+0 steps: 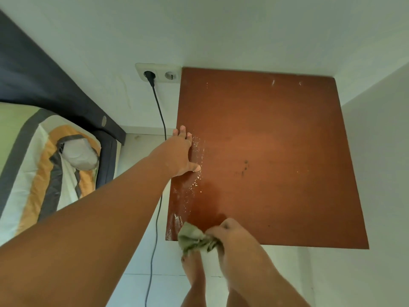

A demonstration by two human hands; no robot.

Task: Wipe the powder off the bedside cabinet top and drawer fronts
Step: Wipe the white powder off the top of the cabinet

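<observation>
The reddish-brown cabinet top [276, 156] fills the middle right, seen from above. White powder [197, 165] lies in a streak along its left side, with small specks near the back edge [273, 82]. My left hand [181, 154] rests flat against the top's left edge, fingers apart, thumb on the surface. My right hand [230, 235] is at the front left corner, shut on a crumpled green cloth [194, 238] that touches the front edge. The drawer fronts are hidden below the top.
A wall socket [158, 73] holds a black plug, and its cable [160, 120] hangs down beside the cabinet's left edge. A bed with a striped cover [44, 162] and a dark headboard is at the left. White walls close in behind and to the right. My foot [193, 271] stands on the floor.
</observation>
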